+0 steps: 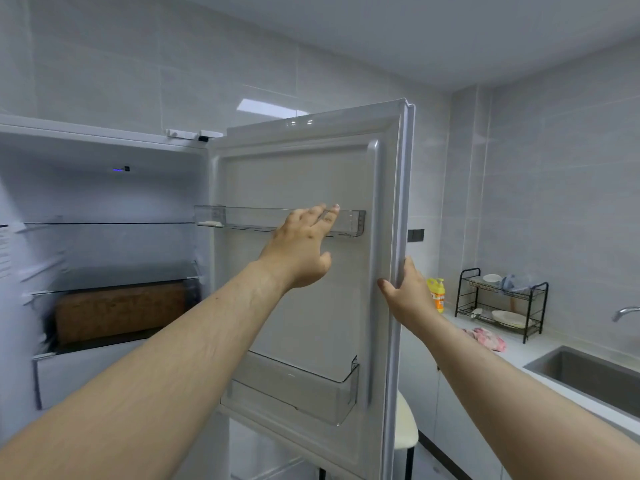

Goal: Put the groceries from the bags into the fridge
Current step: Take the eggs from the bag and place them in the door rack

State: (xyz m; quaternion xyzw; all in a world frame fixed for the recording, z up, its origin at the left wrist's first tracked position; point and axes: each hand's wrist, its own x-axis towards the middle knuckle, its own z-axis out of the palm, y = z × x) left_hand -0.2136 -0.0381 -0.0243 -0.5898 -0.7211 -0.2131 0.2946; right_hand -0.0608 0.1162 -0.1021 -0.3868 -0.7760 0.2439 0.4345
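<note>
Fridge (104,188) open, both hands at its door (304,174)

From the head camera we see the fridge at the left, its door swung wide to the right with the inner side facing us. Our right hand (405,292) grips the door's outer edge about halfway up: the fingers curl round behind the edge and the thumb lies on the inner seal. Our left hand (298,251) reaches toward the upper door shelf (349,223), a clear plastic one. Its fingers are straight and close together, their tips over the shelf's rim, and it holds nothing. Whether the tips touch the shelf we cannot tell.

Lower on the door sits a deeper clear bin (311,386). Inside the fridge a brown block (117,313) lies on a lower level, too blurred for us to say what it is, with a white drawer (104,372) beneath it.

Right of the door a pale surface (519,355) runs along the wall with a sink (588,372) set in it. On it stand a yellow bottle (437,292) and a black dish rack (500,303) with plates. A pink bundle (488,339) lies in front of the rack. A stool (405,427) with a pale seat stands below the door's edge.
</note>
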